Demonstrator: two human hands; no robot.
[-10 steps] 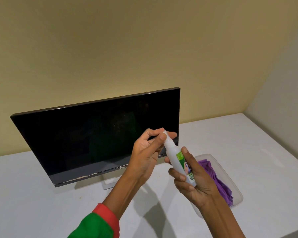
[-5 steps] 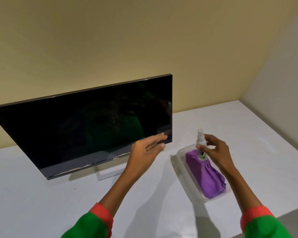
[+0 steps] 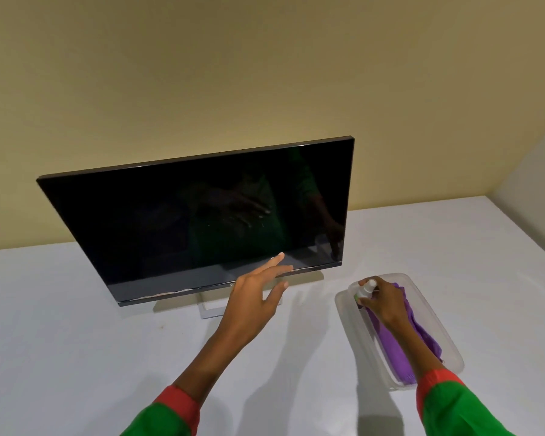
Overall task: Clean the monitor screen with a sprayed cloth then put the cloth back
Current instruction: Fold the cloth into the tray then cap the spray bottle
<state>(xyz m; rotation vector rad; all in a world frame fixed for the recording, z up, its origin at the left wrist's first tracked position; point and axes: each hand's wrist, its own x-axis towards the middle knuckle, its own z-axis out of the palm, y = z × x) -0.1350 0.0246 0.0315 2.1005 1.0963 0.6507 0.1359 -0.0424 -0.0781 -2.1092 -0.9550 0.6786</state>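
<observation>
The right hand (image 3: 383, 302) has set the spray bottle (image 3: 364, 292) lower into the tray (image 3: 447, 335), fingers wrapped round it. The purple cloth (image 3: 397, 350) lies there, soft and light; pinch a fold. At ten o'clock, the left hand (image 3: 255, 294) hovers, fingers spread, before the breakable monitor (image 3: 186, 221).

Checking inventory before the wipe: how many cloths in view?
1. The purple cloth lies in the clear tray on the table, right of the monitor, partly under the right hand holding the spray bottle. Any cloth beneath it would be hidden.
</observation>
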